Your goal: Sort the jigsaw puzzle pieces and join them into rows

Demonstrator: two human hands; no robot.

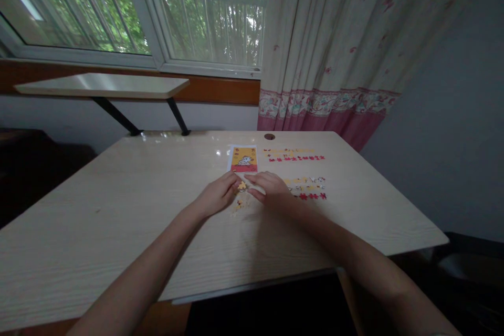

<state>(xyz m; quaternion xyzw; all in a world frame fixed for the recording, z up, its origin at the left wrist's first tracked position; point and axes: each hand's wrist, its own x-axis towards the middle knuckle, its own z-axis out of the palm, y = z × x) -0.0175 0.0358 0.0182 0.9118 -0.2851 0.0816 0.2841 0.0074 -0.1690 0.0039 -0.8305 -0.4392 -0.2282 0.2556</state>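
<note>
Small jigsaw puzzle pieces lie on the pale wooden table in front of me. My left hand (220,192) is closed, with a yellow puzzle piece (242,186) at its fingertips. Facing it, my right hand (272,187) has its thumb and fingers apart, with nothing visible between them. Just below the fingertips is a small scatter of loose pieces (239,203), too small to make out singly. A picture card (237,156), yellow and red with a white cartoon figure, lies flat just beyond my hands.
Rows of red pieces (297,158), with yellow ones behind, lie at the back right. Nearer rows of white, yellow and red pieces (311,196) are partly hidden by my right hand. A raised shelf (106,85) stands back left; a cable hole (269,136) is near the far edge.
</note>
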